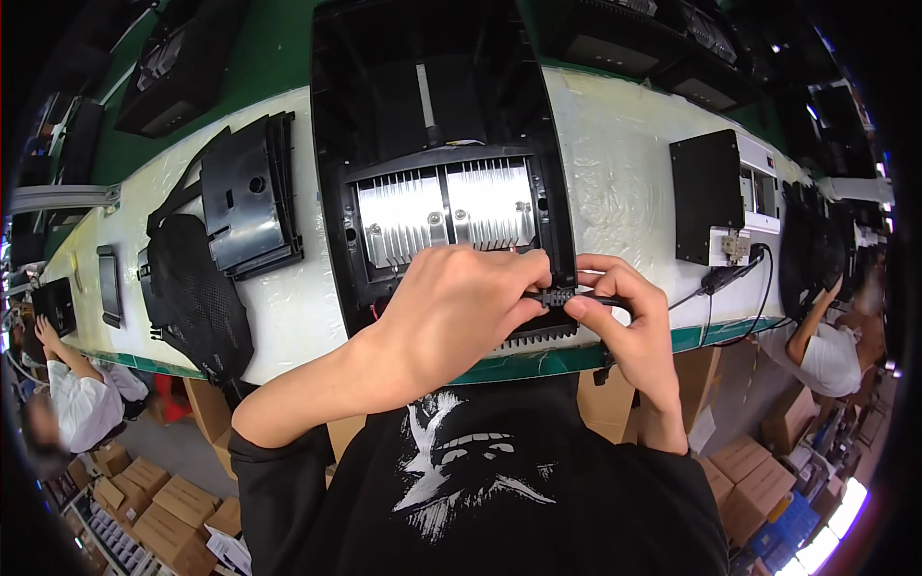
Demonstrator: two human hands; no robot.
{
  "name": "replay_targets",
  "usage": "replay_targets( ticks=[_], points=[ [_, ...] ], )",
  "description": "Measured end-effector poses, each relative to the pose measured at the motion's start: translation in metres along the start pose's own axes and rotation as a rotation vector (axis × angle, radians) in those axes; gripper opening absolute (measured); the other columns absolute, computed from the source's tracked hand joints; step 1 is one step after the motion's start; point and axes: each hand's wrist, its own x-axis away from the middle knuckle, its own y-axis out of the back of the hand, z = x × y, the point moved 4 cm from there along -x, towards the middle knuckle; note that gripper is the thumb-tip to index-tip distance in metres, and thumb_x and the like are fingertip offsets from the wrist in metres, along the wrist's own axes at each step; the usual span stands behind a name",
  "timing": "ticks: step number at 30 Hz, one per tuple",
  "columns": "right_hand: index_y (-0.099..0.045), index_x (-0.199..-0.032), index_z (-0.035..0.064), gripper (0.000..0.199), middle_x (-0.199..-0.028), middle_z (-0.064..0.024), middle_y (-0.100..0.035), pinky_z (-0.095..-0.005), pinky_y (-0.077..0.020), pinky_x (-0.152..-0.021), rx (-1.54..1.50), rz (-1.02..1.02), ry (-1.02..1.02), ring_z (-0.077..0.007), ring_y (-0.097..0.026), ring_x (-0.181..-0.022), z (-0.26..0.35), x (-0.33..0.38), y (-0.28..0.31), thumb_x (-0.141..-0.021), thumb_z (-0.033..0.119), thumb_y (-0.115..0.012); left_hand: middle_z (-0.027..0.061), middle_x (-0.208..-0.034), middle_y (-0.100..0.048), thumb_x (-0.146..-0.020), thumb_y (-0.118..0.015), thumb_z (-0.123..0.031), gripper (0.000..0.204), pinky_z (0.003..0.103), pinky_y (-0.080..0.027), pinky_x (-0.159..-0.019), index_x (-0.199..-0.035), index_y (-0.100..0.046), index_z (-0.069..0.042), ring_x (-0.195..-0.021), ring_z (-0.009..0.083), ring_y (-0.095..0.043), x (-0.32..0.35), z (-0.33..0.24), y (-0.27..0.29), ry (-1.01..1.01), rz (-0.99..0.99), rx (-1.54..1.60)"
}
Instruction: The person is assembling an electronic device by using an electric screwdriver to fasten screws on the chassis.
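In front of me a large black housing [432,96] lies on the bench, with two silver finned heat sinks [403,216] set in its near part. Across its near right corner, my left hand [461,293] pinches the end of a black cable [557,299] that has a ribbed sleeve. My right hand [629,317] grips the same cable just to the right of that sleeve, thumb and fingers closed on it. Fingers hide the cable's tip, so I cannot see whether it sits in the housing.
Left of the housing are a black plastic panel [248,197] and a black mesh bag [197,288]. A black-and-white boxy device [725,197] with a plugged-in cord stands to the right. Co-workers sit at both sides. Cardboard boxes [173,509] are on the floor.
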Motion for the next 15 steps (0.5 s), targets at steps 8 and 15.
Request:
replay_targets(
  ticks=[8, 15],
  points=[
    [-0.053, -0.064, -0.0022, 0.018, -0.097, -0.0169, -0.063, -0.0235, -0.0454, -0.07, -0.235, 0.045, -0.252, -0.0139, -0.059, -0.083, -0.019, -0.002, 0.009, -0.074, 0.001, -0.068, 0.0067, -0.068, -0.06, -0.068, -0.07, -0.009, 0.015, 0.033, -0.045, -0.053, -0.08, -0.063, -0.003, -0.06, 0.024, -0.057, -0.001, -0.007, -0.011, -0.146, -0.035, -0.17],
    [-0.06, -0.066, -0.0026, 0.012, -0.09, -0.0128, -0.066, -0.0203, -0.0408, -0.061, -0.216, 0.084, -0.344, -0.0058, -0.053, -0.069, -0.022, -0.004, 0.014, -0.072, 0.003, -0.07, 0.0048, -0.071, -0.055, -0.066, -0.071, -0.004, 0.019, 0.03, -0.045, -0.051, -0.084, -0.065, -0.002, -0.062, 0.0201, -0.055, -0.002, -0.006, -0.016, -0.163, -0.073, -0.14]
  ],
)
